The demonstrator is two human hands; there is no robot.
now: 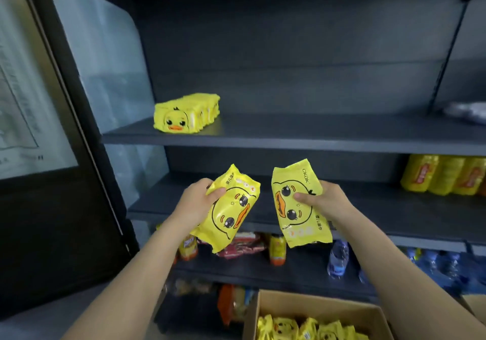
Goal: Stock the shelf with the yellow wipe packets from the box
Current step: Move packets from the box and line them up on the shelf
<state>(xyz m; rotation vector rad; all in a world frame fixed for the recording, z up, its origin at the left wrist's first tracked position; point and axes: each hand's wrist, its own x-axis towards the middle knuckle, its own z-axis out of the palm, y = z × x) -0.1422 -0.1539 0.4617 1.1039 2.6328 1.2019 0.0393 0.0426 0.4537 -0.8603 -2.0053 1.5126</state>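
The left hand (196, 199) gripped one yellow wipe packet (228, 214) and the right hand (326, 199) gripped another packet (298, 205), both held in front of the shelf (302, 135), where a row of packets (187, 113) stood, above the box (318, 310) holding more.

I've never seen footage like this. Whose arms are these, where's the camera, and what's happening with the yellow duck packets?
No machine here: a person wears a wide-angle camera on the head, so you look along their own arms. The left hand grips one yellow wipe packet, the right hand a second packet. A row of packets already sits on the upper shelf. At the bottom, an open cardboard box holds more. Lower shelves carry water bottles and snacks.
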